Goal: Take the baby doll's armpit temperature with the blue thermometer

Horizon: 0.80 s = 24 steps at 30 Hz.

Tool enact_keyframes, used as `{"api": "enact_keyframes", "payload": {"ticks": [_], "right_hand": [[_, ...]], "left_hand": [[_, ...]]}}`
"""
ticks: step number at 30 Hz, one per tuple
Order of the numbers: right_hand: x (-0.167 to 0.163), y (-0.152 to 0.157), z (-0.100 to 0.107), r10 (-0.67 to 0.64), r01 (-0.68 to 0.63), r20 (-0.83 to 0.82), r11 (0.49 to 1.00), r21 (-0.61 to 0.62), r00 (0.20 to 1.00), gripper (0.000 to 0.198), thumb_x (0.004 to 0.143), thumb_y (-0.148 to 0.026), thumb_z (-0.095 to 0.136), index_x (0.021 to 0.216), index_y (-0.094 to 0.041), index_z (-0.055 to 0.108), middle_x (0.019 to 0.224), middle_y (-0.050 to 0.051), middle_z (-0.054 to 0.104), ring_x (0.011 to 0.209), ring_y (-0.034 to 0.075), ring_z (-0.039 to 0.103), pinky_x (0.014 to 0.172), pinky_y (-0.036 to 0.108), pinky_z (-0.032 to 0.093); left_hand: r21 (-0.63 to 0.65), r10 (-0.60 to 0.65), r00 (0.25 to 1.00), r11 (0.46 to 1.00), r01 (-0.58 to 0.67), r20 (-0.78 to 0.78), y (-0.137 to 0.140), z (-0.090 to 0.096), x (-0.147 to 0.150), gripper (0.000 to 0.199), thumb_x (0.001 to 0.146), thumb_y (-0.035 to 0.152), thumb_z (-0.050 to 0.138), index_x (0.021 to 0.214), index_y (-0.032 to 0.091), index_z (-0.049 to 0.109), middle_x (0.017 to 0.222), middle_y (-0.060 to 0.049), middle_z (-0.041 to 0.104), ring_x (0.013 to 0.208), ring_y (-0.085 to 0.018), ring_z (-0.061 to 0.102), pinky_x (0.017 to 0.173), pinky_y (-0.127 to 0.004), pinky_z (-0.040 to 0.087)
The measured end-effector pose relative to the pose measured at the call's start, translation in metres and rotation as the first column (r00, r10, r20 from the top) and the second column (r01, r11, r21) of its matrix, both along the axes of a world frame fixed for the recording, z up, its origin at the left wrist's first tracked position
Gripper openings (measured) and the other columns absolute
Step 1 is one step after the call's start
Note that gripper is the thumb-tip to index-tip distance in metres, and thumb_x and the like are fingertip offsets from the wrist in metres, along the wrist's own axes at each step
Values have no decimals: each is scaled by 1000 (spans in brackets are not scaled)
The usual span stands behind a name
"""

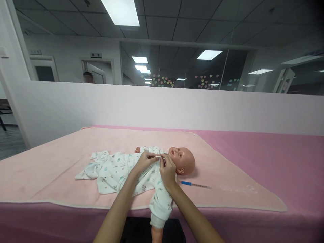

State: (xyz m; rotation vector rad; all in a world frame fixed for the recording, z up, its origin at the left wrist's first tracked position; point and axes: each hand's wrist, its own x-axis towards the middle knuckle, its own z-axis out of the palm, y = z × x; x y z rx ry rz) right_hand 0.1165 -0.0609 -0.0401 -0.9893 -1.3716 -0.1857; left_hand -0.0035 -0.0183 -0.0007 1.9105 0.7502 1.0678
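A baby doll (187, 160) lies on its back with its head to the right, dressed in a white baby gown (113, 172) with a small green and grey print. At the gown's neckline, below the doll's chin, my left hand (145, 161) pinches the cloth with thumb and fingers. Close beside it, almost touching, my right hand (167, 168) has its fingers curled and pinched on the same neckline. What lies between the fingertips is too small to make out. One sleeved doll arm (160, 206) hangs over the near table edge.
A peach blanket (58, 162) lies under the doll on a pink-covered table (286, 162). Near the doll's head is a thin stick with a blue end and fine markings (192, 184). Behind stands a low white partition (177, 108); a person (88, 77) is partly visible beyond it.
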Motion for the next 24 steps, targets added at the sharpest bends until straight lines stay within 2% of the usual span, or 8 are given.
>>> {"api": "enact_keyframes", "payload": {"ticks": [5,11,16,24], "right_hand": [[-1,0,0,-12,12,0,1000,3,1000,18,87,-17,40,90,-17,57,85,6,63,79,16,58,71,28,47],[0,1,-1,-39,39,12,999,-5,999,19,86,-16,39,85,-18,57,79,5,63,76,16,58,69,28,47],[0,3,-2,-22,23,21,1000,-17,1000,20,86,-16,39,86,-17,59,81,6,63,78,16,58,71,28,47],[-2,-3,4,-7,7,34,1000,-2,999,22,85,-15,38,87,-18,60,82,6,60,79,16,56,72,28,46]], "left_hand": [[14,28,1000,1000,-28,4,2,-3,0,25,70,23,59,91,14,70,79,-6,70,81,-20,60,72,-28,45],[70,51,998,996,-49,-27,7,-8,-1,24,72,26,57,88,13,70,73,-4,68,69,-16,56,62,-24,41],[129,72,996,990,-65,-50,8,-9,-1,25,75,31,54,83,12,68,63,-2,60,59,-12,49,55,-22,37],[18,-53,998,998,52,32,1,-1,2,23,74,30,55,84,12,65,71,-3,61,70,-14,54,67,-25,42]]}}
